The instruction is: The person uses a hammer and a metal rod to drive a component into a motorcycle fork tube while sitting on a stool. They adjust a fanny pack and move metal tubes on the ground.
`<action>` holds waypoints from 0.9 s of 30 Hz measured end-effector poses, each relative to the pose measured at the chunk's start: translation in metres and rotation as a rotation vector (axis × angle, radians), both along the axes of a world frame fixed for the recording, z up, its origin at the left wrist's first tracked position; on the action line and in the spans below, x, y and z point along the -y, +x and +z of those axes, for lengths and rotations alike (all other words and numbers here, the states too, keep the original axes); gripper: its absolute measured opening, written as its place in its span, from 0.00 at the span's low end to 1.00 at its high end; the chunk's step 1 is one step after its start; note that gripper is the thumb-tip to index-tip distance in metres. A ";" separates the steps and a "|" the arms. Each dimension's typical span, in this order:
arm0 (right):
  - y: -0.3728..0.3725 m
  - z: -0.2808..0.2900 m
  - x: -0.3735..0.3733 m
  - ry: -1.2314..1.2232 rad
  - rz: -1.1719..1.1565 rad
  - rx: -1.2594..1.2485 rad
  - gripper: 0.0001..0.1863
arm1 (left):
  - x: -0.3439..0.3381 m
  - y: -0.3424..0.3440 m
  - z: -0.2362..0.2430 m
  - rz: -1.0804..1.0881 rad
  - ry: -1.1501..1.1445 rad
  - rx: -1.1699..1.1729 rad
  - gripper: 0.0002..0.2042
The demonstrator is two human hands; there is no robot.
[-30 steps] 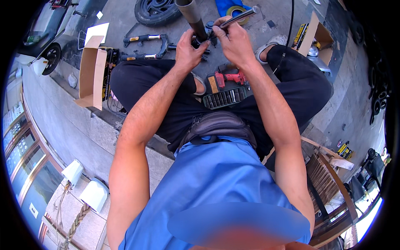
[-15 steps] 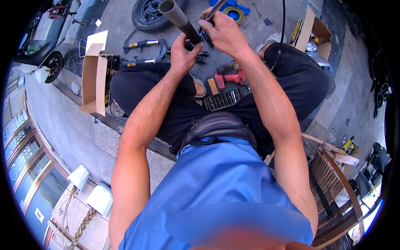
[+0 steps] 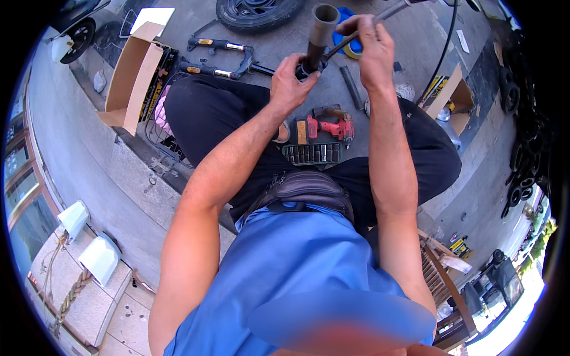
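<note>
A metal tube (image 3: 320,37) is held raised above the ground, tilted slightly, its round open mouth turned upward. Its upper section is pale grey and its lower section darker. A black collar (image 3: 303,72) is seen at its lower end, partly hidden. Beside it, a long bar-shaped hand tool (image 3: 343,45) is held aslant, its thin dark shaft pointed down toward the collar and its thicker grey section raised; whether they touch cannot be told.
</note>
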State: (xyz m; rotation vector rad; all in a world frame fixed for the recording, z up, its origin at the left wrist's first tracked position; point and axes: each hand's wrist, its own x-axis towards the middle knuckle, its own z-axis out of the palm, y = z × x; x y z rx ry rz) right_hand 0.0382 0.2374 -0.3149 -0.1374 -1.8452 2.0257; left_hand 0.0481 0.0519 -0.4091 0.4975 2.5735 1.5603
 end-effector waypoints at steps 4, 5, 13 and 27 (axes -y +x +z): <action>-0.014 0.036 0.008 -0.363 -0.023 -0.112 0.20 | 0.005 0.006 0.000 -0.050 -0.018 -0.014 0.30; -0.014 0.041 0.009 -0.490 0.006 -0.096 0.28 | 0.005 0.008 -0.001 -0.051 -0.037 -0.019 0.31; -0.014 0.014 0.005 -0.493 0.213 0.054 0.41 | 0.003 0.009 -0.006 -0.151 -0.166 -0.111 0.39; -0.023 0.014 0.006 -0.562 0.348 0.012 0.45 | 0.002 0.004 -0.007 -0.141 -0.144 -0.129 0.41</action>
